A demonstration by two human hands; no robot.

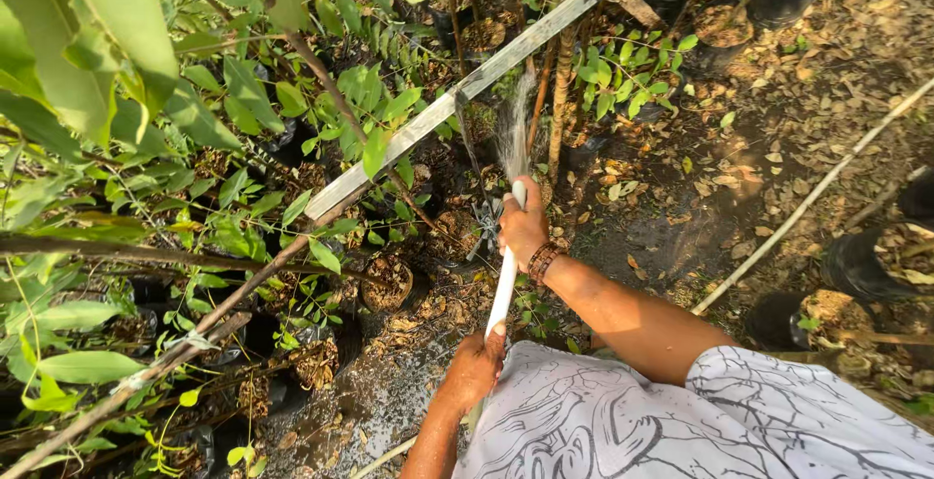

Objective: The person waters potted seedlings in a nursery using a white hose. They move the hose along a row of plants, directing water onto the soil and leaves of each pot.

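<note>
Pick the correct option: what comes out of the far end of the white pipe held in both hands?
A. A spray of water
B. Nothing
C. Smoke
A: water sprays from the tip of the white pipe beyond the right hand, toward the potted plants; the left hand holds the lower end.

At the centre of the frame we see the hose (504, 289) running from our left hand (474, 370) below up to our right hand (522, 226) above it. Water spray (514, 129) rises beyond the right hand. A slanted rail (457, 90) crosses from centre left to the top. Potted saplings (387, 283) crowd the left half; more pots (856, 265) sit at the right edge, beside a thin pole (808, 202).
</note>
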